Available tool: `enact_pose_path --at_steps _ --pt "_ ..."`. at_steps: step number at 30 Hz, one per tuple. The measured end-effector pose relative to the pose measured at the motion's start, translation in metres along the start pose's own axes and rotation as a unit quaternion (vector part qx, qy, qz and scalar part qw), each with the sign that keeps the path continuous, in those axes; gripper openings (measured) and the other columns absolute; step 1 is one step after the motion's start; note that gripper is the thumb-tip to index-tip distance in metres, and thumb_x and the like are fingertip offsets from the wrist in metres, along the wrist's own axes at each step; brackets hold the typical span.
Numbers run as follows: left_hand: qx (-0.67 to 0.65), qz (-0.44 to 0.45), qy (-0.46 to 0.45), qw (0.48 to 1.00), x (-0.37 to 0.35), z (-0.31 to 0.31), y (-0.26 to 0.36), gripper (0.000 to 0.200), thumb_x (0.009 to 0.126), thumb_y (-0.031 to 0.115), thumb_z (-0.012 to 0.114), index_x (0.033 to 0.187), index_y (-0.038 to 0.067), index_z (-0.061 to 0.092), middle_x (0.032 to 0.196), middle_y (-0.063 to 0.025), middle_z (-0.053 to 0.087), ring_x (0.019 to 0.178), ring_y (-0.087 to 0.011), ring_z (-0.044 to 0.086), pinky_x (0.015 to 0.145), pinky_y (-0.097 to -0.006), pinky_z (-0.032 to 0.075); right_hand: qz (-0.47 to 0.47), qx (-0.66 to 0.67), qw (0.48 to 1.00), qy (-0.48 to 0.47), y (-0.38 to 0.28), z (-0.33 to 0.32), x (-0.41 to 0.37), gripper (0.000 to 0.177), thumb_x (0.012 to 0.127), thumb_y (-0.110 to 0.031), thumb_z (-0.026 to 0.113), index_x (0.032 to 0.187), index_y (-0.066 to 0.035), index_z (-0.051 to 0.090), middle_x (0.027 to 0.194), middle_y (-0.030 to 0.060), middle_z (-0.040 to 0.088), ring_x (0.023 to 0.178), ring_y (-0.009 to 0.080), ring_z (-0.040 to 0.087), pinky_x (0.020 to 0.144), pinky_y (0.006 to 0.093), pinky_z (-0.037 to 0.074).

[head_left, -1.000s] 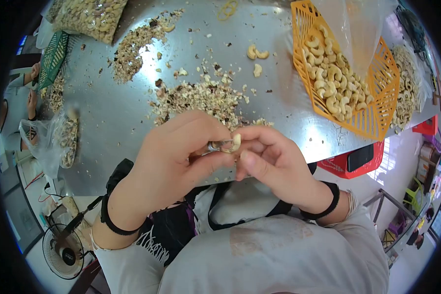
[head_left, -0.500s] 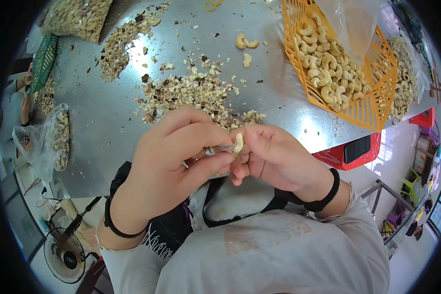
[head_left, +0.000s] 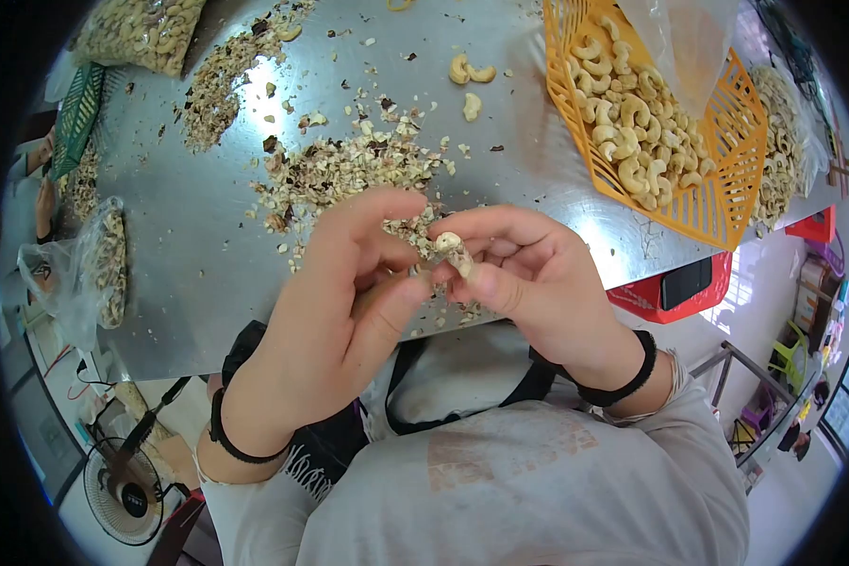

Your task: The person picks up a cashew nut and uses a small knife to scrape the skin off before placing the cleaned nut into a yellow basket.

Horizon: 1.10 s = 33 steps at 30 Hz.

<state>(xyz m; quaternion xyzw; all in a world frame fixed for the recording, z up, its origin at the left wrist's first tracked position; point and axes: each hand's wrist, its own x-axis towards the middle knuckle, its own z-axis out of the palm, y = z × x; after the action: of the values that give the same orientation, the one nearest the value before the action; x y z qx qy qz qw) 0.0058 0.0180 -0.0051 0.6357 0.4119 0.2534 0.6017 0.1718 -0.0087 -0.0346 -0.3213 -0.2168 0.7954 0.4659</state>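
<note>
A cashew nut (head_left: 455, 253) is pinched between the thumb and fingers of my right hand (head_left: 528, 269), just above the table's near edge. My left hand (head_left: 349, 292) is curled close beside it. A small tool was visible in that hand in the earlier frame; now only a bit of metal shows near the thumb tip, and the rest is hidden by the fingers. Beyond both hands lies a heap of peeled skin flakes (head_left: 349, 170). Three loose cashews, one of them marked here (head_left: 472, 107), rest on the metal table (head_left: 198, 274).
An orange basket (head_left: 561, 94) of cashews stands at the back right, with a clear plastic bag (head_left: 684, 47) over it. Bagged nuts (head_left: 146, 33) and a green basket (head_left: 77, 118) are at the left. A phone (head_left: 686, 285) lies on a red stool (head_left: 632, 300). A co-worker's hands (head_left: 45, 203) show far left.
My left fingers have drawn back from the cashew and the tool has dropped mostly out of sight. The cashew has been turned in my right hand, with an end facing up.
</note>
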Motion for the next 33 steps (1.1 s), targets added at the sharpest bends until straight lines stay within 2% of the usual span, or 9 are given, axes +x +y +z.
enact_pose_path --at_steps 1,8,10,11,13,23,25,29,33 --pt "0.011 0.031 -0.013 0.999 -0.001 0.001 -0.003 0.039 0.080 0.004 0.042 0.116 0.002 0.026 0.085 -0.0064 0.051 0.063 -0.0056 0.043 0.053 -0.0162 0.034 -0.018 -0.006 1.000 -0.006 0.000 0.000 -0.001 0.028 0.076 -0.007 0.055 0.101 0.001 0.047 0.087 0.0059 0.054 0.074 0.0100 0.051 0.067 0.0211 0.042" --pt "0.029 0.019 -0.048 0.998 -0.004 0.001 0.003 0.041 0.079 0.003 0.042 0.117 0.002 0.027 0.085 -0.0068 0.053 0.061 -0.0049 0.043 0.053 -0.0155 0.034 -0.115 -0.073 0.990 -0.019 0.012 -0.006 -0.005 0.033 0.069 -0.002 0.060 0.100 0.001 0.048 0.095 0.0066 0.052 0.081 0.0109 0.049 0.072 0.0228 0.040" --pt "0.005 0.000 -0.063 0.998 -0.004 -0.001 0.007 0.041 0.078 -0.004 0.043 0.117 0.001 0.032 0.097 -0.0106 0.052 0.085 -0.0147 0.053 0.072 -0.0229 0.041 -0.122 -0.085 0.989 -0.011 0.012 -0.004 -0.006 0.033 0.068 -0.002 0.061 0.099 0.001 0.049 0.094 0.0066 0.053 0.081 0.0111 0.049 0.072 0.0232 0.040" --pt "0.005 -0.001 -0.063 0.998 -0.004 -0.001 0.008 0.041 0.078 -0.004 0.043 0.117 0.001 0.032 0.097 -0.0106 0.052 0.085 -0.0147 0.053 0.072 -0.0229 0.041 -0.129 -0.096 0.987 -0.004 0.011 -0.003 -0.006 0.033 0.067 -0.002 0.062 0.098 0.001 0.050 0.093 0.0067 0.053 0.081 0.0113 0.049 0.072 0.0236 0.040" --pt "0.017 -0.010 -0.064 0.998 -0.004 0.000 0.009 0.042 0.080 0.007 0.042 0.118 0.000 0.028 0.084 -0.0072 0.054 0.057 -0.0037 0.044 0.049 -0.0146 0.034 -0.136 -0.105 0.985 -0.001 0.010 -0.002 -0.006 0.032 0.067 -0.002 0.063 0.097 0.001 0.051 0.093 0.0069 0.053 0.081 0.0113 0.049 0.072 0.0238 0.040" --pt "-0.054 -0.051 -0.133 0.988 -0.005 -0.008 0.014 0.047 0.079 0.009 0.046 0.120 -0.001 0.026 0.076 -0.0084 0.055 0.058 -0.0047 0.047 0.048 -0.0142 0.036 -0.204 -0.187 0.961 -0.007 0.010 -0.004 -0.006 0.027 0.065 -0.003 0.064 0.091 -0.002 0.054 0.083 0.0072 0.056 0.075 0.0119 0.053 0.066 0.0236 0.042" --pt "-0.016 0.006 -0.148 0.989 -0.005 -0.010 0.008 0.046 0.080 0.011 0.047 0.120 -0.001 0.028 0.073 -0.0082 0.056 0.056 -0.0057 0.048 0.048 -0.0150 0.036 -0.205 -0.187 0.961 -0.010 0.010 -0.004 -0.006 0.027 0.065 -0.003 0.064 0.090 -0.002 0.055 0.082 0.0072 0.056 0.074 0.0120 0.053 0.066 0.0235 0.042" --pt "0.014 0.009 -0.129 0.992 -0.004 -0.007 0.013 0.042 0.079 0.008 0.046 0.118 -0.002 0.033 0.074 -0.0073 0.056 0.057 -0.0062 0.049 0.050 -0.0161 0.037 -0.229 -0.180 0.957 -0.013 0.011 -0.003 -0.006 0.028 0.064 -0.002 0.065 0.089 0.000 0.055 0.081 0.0074 0.057 0.072 0.0117 0.054 0.065 0.0230 0.042" --pt "0.160 0.120 -0.078 0.977 -0.002 -0.004 0.007 0.039 0.073 0.000 0.047 0.112 -0.001 0.042 0.073 -0.0074 0.056 0.059 -0.0116 0.052 0.054 -0.0200 0.039 -0.235 -0.176 0.956 0.001 0.013 0.000 -0.006 0.029 0.062 -0.002 0.066 0.089 0.000 0.055 0.082 0.0076 0.057 0.071 0.0114 0.053 0.064 0.0228 0.042"
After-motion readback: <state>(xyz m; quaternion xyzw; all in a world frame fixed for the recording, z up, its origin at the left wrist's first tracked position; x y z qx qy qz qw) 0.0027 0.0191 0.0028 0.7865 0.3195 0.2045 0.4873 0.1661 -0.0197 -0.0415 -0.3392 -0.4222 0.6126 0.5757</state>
